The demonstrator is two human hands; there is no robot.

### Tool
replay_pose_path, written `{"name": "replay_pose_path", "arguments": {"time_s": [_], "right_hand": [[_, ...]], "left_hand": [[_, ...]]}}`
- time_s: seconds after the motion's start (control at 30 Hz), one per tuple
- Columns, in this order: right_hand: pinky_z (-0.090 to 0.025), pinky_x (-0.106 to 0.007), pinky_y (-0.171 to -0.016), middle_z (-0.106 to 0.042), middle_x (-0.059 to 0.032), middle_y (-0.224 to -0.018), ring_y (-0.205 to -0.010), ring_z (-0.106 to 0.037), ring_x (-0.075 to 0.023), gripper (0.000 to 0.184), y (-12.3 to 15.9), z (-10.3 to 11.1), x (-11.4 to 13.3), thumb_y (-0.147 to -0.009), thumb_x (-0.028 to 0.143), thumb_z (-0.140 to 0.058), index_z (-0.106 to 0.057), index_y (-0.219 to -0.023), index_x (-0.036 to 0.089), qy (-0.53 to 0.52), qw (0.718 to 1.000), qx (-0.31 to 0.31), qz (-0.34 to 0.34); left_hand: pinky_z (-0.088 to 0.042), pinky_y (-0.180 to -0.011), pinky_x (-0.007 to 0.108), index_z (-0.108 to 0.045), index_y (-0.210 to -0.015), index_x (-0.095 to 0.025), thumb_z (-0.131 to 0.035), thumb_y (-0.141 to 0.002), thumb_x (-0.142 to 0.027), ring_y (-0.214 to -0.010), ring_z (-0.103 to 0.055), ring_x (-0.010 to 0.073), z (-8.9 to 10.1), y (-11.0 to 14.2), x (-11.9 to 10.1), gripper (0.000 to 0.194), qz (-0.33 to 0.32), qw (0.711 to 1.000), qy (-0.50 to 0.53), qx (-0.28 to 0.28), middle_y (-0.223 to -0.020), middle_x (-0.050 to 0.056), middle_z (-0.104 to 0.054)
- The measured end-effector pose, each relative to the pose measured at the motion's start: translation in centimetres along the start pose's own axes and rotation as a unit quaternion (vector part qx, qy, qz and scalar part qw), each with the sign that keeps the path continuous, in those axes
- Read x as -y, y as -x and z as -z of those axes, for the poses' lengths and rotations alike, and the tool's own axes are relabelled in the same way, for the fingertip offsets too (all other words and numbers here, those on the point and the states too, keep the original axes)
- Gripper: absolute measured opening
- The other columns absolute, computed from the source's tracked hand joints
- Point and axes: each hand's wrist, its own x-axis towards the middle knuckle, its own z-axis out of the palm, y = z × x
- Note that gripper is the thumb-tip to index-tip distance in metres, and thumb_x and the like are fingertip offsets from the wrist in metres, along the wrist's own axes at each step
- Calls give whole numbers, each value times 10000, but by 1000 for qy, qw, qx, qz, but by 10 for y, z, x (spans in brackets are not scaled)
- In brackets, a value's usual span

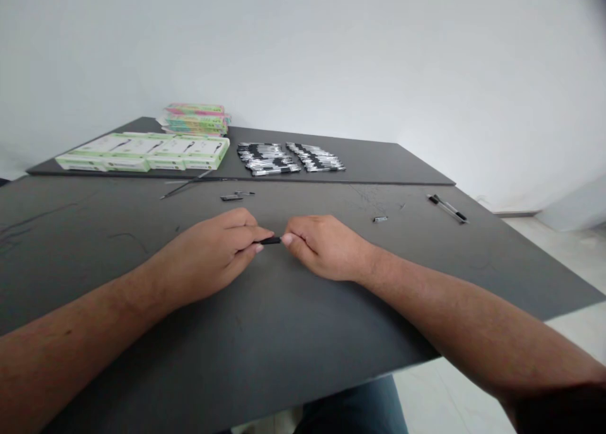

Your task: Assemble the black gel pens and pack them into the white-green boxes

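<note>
Between my two hands, just above the dark table, a black pen (271,240) lies nearly level, with only a short dark stretch of it visible. The thumb and fingers of my left hand (222,243) pinch it from the left. My right hand (326,246) is closed around its other end, and that end is hidden inside the fingers. Beyond my left hand are small dark pen parts (231,197), possibly caps. Another small dark piece (380,219) rests to the right of my right hand.
White and green boxes (189,147) stand on a raised dark board (379,163), before a stack of colourful packs (196,118). Two piles of pens (267,159) lie beside them. Thin dark rods (184,185) lie at its edge. Loose pens (447,208) are at right.
</note>
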Motion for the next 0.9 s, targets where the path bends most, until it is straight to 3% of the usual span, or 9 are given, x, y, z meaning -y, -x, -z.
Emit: {"name": "replay_pose_path", "arguments": {"time_s": [0.13, 0.3, 0.5, 0.63, 0.9], "right_hand": [[-438, -320, -803, -727, -43, -919, -839, -641, -202, 116, 2, -3, -4, -1103, 288, -578, -647, -1043, 215, -26, 999, -42, 18], [-423, -327, -780, -701, -46, -860, -797, -616, -196, 297, 3, -4, -5, -1165, 331, -469, -621, -932, 226, -9, 999, -28, 17], [-426, -311, -771, -704, -26, -865, -776, -600, -184, 124, 4, -3, -3, -1075, 280, -570, -655, -1010, 219, -25, 998, -57, 17], [-425, -306, -767, -700, -29, -855, -769, -595, -181, 201, 3, -4, -3, -1104, 308, -524, -652, -977, 221, -35, 998, -49, 6], [-399, -301, -737, -696, -12, -816, -746, -599, -170, 165, 1, -4, -3, -1068, 307, -579, -668, -959, 221, -46, 998, -27, -19]], "left_hand": [[-610, -1055, 396, -842, -1327, -192, -464, -1106, -277, -1030, -733, 256, 0, 0, -2, 446, -8, 1000, -9, -13, -1083, 97, -758], [-618, -1060, 393, -835, -1342, -156, -487, -1100, -250, -1034, -728, 254, -1, 1, -4, 435, -25, 999, -16, -24, -1093, 107, -755], [-604, -1077, 382, -837, -1342, -143, -491, -1110, -230, -1036, -731, 252, -1, 0, -4, 426, -43, 998, -15, -32, -1070, 107, -748], [-607, -1067, 391, -831, -1340, -118, -487, -1114, -221, -1074, -737, 268, -1, -1, -4, 424, -45, 998, -28, -31, -1095, 122, -755], [-609, -1046, 387, -827, -1328, -145, -507, -1112, -197, -1077, -748, 257, -2, 2, -5, 390, -45, 998, -28, -22, -1122, 110, -764]]}}
